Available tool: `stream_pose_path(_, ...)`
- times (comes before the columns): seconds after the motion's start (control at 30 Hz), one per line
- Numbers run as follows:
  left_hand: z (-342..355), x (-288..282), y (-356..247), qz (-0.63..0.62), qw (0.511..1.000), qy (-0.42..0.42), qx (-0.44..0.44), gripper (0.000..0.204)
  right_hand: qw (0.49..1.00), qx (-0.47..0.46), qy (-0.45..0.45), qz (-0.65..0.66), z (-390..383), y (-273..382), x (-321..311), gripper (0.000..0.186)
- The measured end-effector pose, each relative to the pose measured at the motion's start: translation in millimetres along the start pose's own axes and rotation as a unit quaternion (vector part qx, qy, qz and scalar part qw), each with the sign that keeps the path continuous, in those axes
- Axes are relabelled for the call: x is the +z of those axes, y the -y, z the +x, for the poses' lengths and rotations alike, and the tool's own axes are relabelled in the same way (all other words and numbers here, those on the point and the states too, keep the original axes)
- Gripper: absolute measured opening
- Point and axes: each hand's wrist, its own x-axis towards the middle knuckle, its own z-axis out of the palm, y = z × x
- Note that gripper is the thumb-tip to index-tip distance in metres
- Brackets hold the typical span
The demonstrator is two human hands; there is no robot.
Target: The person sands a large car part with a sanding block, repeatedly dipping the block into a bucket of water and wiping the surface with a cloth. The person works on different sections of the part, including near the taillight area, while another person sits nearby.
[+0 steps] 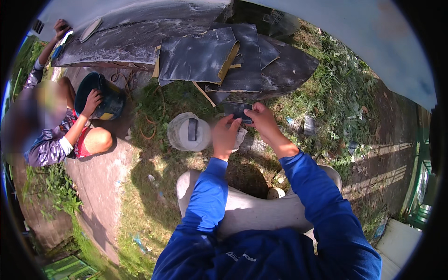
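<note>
My left hand and my right hand pinch a small dark sheet between them, which looks like a cut piece of sandpaper. The fingers of both hands are closed on its edges. Just left of my left hand stands a whitish translucent bucket, with a black rectangular block in it. Beyond my hands, larger black sheets with tan undersides lie overlapped on a long dark surface, one with its edge curled up.
At the left, another person crouches with one hand on the rim of a dark bucket; the other hand reaches up to a pale surface. A blue-handled tool and a pale oval disc are nearby. Grass and scraps cover the ground at right.
</note>
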Motion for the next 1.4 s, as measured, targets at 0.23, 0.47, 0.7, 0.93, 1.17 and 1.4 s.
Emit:
stream_pose_path(0.23,3,-16,-10,-0.054,0.989,0.088,-0.103,0.019,0.998,0.012,0.059,0.0,-5,10,13,0.017)
stream_pose_path(0.47,3,-33,-18,-0.177,0.958,0.165,-0.151,0.024,0.992,0.035,0.111,-0.048,2,17,6,0.023)
stream_pose_path(0.7,3,-50,-44,0.15,0.973,0.054,0.17,0.032,0.991,0.042,0.107,-0.069,-2,33,-8,0.026)
stream_pose_path(0.93,0,-41,-39,0.208,0.934,0.009,0.291,0.022,0.993,0.099,0.065,-0.02,-14,40,3,0.045)
stream_pose_path(1.17,17,-32,2,-0.075,0.984,0.162,-0.017,0.011,0.971,-0.084,0.088,-0.204,-16,22,-2,0.072)
stream_pose_path(1.4,4,-14,-16,-0.182,0.947,0.264,-0.022,0.021,0.934,-0.05,0.02,-0.353,-60,61,-28,0.027)
